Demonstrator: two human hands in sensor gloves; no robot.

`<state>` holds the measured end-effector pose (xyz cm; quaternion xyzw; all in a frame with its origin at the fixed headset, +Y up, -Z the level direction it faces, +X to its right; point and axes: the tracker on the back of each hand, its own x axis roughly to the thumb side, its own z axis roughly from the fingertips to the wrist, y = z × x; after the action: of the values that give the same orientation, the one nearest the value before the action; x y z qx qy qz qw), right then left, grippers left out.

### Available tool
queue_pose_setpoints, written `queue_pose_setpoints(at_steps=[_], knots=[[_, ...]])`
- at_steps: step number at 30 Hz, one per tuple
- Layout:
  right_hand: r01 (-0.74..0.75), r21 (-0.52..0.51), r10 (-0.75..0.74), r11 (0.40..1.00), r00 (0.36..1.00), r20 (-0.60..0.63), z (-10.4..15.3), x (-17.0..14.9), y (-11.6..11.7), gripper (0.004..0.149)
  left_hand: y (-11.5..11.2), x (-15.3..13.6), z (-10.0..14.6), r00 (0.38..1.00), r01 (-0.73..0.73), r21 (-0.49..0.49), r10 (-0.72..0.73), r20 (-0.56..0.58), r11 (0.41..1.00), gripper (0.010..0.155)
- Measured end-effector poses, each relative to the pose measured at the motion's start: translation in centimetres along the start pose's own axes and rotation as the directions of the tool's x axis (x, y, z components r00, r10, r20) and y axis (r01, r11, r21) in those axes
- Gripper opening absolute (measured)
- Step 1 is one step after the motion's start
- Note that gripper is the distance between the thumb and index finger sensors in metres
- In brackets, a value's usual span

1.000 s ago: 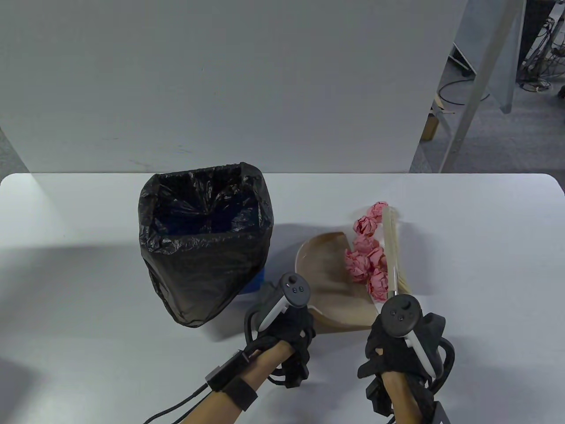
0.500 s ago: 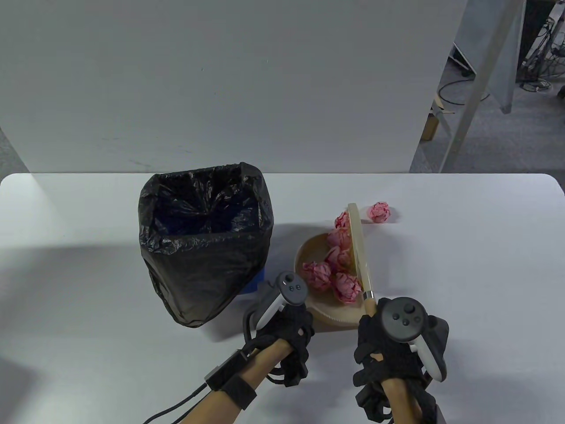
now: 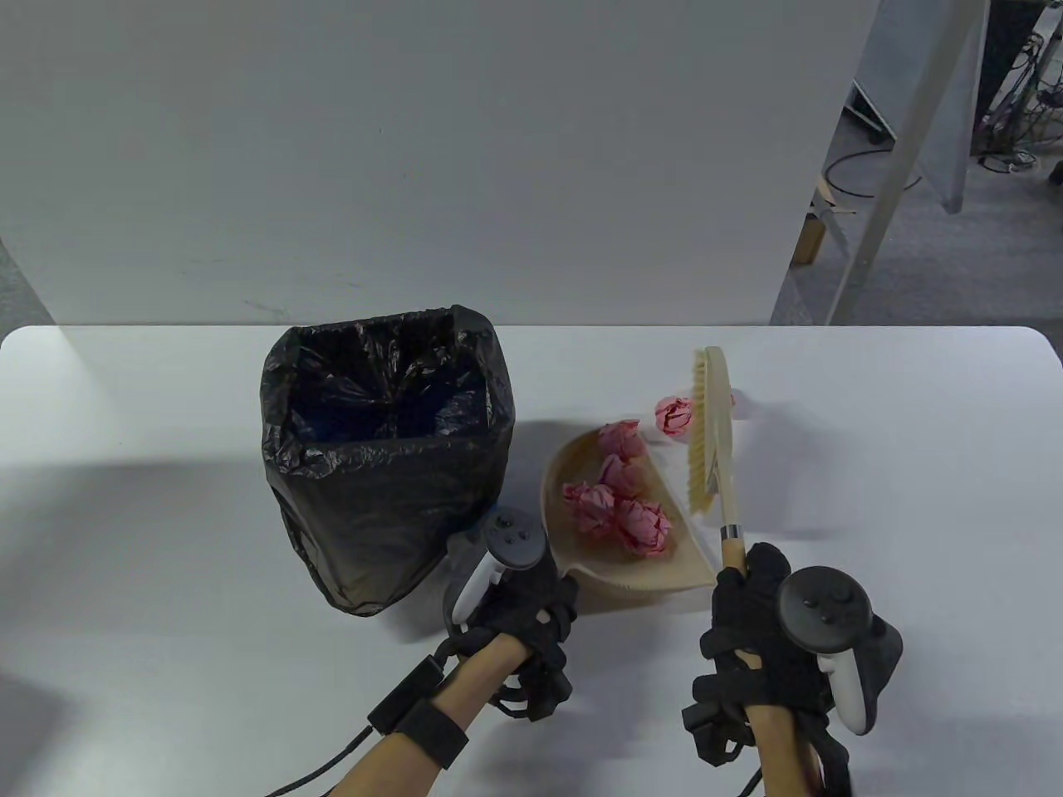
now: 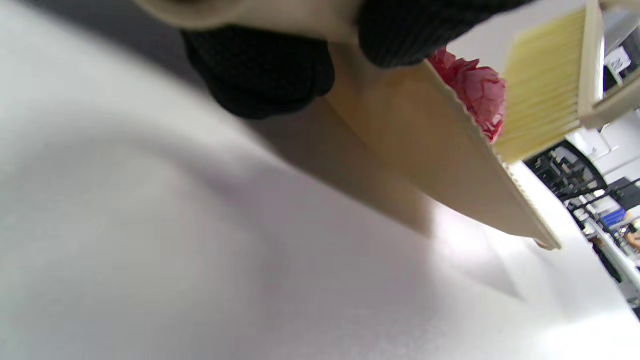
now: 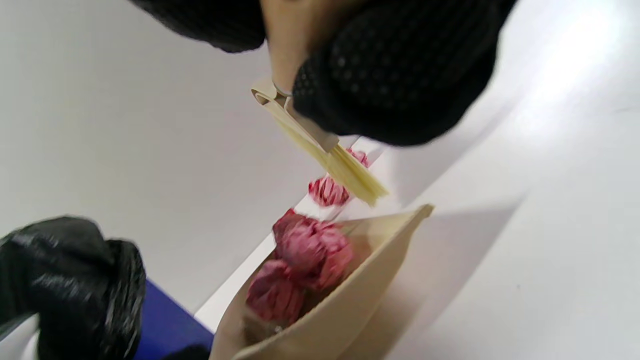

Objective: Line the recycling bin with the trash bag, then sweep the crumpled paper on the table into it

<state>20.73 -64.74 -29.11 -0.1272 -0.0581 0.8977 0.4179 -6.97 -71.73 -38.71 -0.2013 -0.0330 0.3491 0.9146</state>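
The bin, lined with a black trash bag (image 3: pixel 382 448), stands left of centre; its blue wall (image 5: pixel 165 320) shows below the bag. My left hand (image 3: pixel 523 618) grips the handle of a beige dustpan (image 3: pixel 614 573), held tilted beside the bin. Several pink crumpled paper balls (image 3: pixel 619 506) lie in the pan. One more ball (image 3: pixel 673 415) sits on the table just beyond the pan's mouth. My right hand (image 3: pixel 747 614) grips the wooden handle of a brush (image 3: pixel 712 432), raised to the right of the pan with its bristles (image 4: pixel 545 90) facing the pan.
A white wall panel (image 3: pixel 415 158) rises behind the table's far edge. The table's right edge (image 3: pixel 1055 357) lies well beyond the brush. Floor, cables and a metal frame (image 3: pixel 897 149) show at the upper right.
The brush pushed the paper balls leftward into the dustpan, then lifted and swung back right and farther away. One ball stayed outside on the table. The dustpan shifted slightly left.
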Motion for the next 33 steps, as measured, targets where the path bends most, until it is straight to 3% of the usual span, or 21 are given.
queue_pose_setpoints(at_steps=[6, 13, 17, 27, 33], knots=[[0.053, -0.075, -0.057, 0.996, 0.997, -0.059, -0.8, -1.6, -1.2, 0.060, 1.0, 0.0, 1.2, 0.991, -0.104, 0.035, 0.101, 0.084, 0.994, 0.080], [0.083, -0.061, -0.090, 0.995, 0.989, -0.117, -1.6, -3.1, -1.1, 0.062, 2.6, 1.4, 3.2, 0.966, -0.159, 0.094, 0.135, 0.219, 0.983, 0.080], [0.125, -0.060, -0.131, 0.990, 0.983, -0.128, -1.9, -3.6, -0.9, 0.062, 4.0, 2.7, 4.4, 0.938, -0.241, 0.057, 0.217, 0.272, 0.969, 0.081], [0.145, -0.055, -0.151, 0.988, 0.981, -0.120, -2.2, -3.8, -0.4, 0.061, 7.4, 5.3, 9.0, 0.841, -0.378, 0.018, 0.335, 0.425, 0.926, 0.081], [0.158, -0.043, -0.162, 0.986, 0.981, -0.109, -2.2, -3.8, -0.3, 0.061, 10.6, 6.3, 12.1, 0.818, -0.393, 0.083, 0.307, 0.486, 0.916, 0.081]])
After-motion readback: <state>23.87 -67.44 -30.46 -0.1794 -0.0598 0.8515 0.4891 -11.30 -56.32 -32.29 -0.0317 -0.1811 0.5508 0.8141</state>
